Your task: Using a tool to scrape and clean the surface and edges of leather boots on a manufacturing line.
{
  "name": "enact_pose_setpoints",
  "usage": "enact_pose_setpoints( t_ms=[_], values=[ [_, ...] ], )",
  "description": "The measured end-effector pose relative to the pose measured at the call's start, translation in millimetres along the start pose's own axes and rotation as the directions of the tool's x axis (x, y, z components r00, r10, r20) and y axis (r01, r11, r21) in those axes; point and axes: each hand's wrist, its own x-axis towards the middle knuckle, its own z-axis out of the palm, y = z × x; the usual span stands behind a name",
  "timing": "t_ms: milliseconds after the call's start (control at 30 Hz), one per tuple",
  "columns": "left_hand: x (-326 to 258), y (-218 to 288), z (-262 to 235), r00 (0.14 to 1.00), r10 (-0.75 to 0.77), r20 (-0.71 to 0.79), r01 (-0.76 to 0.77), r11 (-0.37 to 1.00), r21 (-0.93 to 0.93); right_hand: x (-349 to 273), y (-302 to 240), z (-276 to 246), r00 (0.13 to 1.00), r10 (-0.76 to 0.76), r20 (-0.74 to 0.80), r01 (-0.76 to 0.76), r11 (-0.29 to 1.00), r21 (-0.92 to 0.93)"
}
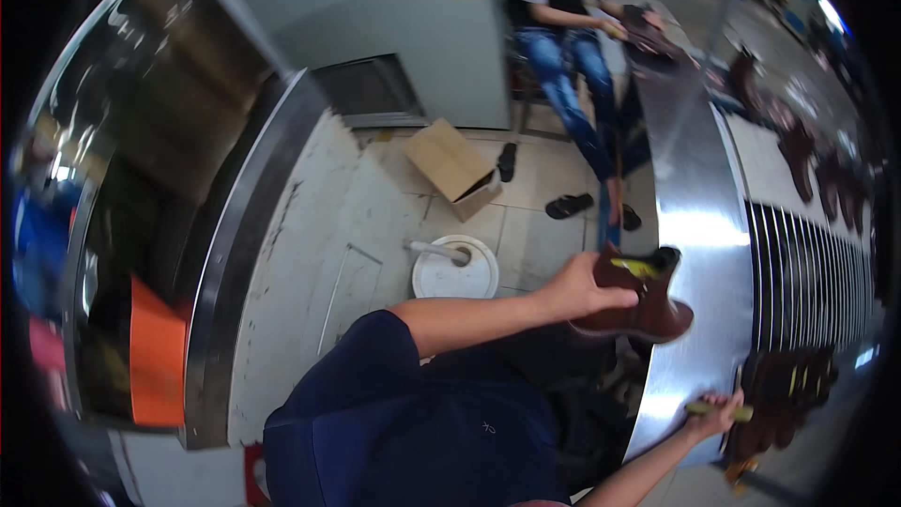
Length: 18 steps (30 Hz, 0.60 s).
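Note:
My left hand (584,289) is closed around a dark brown ankle boot (648,308), held up beside the metal worktop's (699,207) near edge. A yellow-green patch shows at the boot's upper part. Lower right, my right hand (715,416) grips a short yellowish handle (702,407) over the worktop; what tool it belongs to is too small to tell. Close to that hand, several brown boots (788,394) stand bunched together, some with yellow-green marks.
A slatted metal rack (807,272) runs along the worktop's far side, with more brown boots (798,158) beyond. Another person (563,19) sits at the worktop's far end. On the floor are a cardboard box (450,160), a white lidded bucket (456,272) and black sandals (569,206).

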Motion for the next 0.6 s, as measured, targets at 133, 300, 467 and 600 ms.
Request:
enact_pose_setpoints(
  t_ms=[133, 300, 467, 600],
  values=[
    [-41, 97, -95, 0.821, 0.285, -0.494, -0.17, 0.949, 0.264, -4, -12, 17, 1.0, 0.002, 0.001, -0.002, 0.998, -0.067],
    [-97, 179, -189, 0.039, 0.81, -0.586, -0.035, 0.587, 0.809, 1, -8, 10, 0.999, -0.051, -0.004, 0.051, 0.992, -0.116],
    [-175, 255, -294, -0.528, 0.823, -0.21, 0.473, 0.49, 0.732, -11, -19, 28, 0.999, -0.029, -0.025, 0.026, 0.994, -0.105],
    [-242, 275, -390, -0.668, 0.625, -0.403, 0.603, 0.773, 0.199, -6, -13, 21, 1.0, 0.016, -0.002, -0.016, 0.998, -0.063]
  ],
)
